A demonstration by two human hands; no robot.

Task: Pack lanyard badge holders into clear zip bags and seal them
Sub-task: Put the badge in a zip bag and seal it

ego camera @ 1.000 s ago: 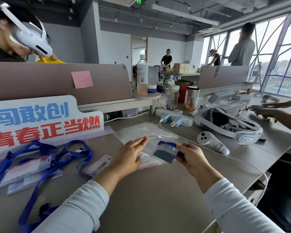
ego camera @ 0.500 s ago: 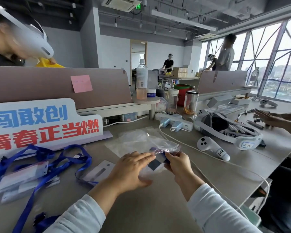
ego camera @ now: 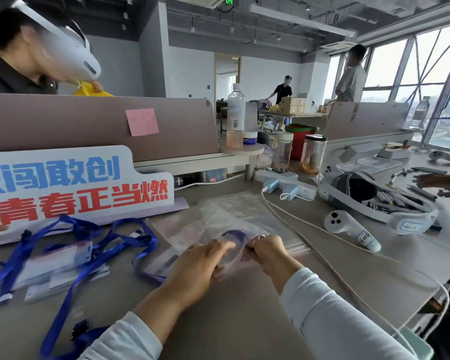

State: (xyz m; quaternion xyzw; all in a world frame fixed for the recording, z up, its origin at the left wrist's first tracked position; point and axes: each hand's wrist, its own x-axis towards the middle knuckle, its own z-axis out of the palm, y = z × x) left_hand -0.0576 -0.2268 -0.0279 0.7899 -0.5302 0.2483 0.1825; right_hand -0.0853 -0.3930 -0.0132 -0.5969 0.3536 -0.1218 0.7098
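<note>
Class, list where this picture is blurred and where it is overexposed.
Head view: the left hand, right hand and the bag between them smear with motion; the blue lanyards look soft; the windows wash out near white.

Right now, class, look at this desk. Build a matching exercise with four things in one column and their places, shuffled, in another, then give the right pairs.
Things:
1 sticky note
2 blue lanyards
3 white controller
4 zip bag

Places:
A touched by the left hand, pinched by the right hand
B on the partition
C on the desk, right of both hands
D on the desk, left of both hands

Pairs: 1-B; 2-D; 3-C; 4-A
</note>
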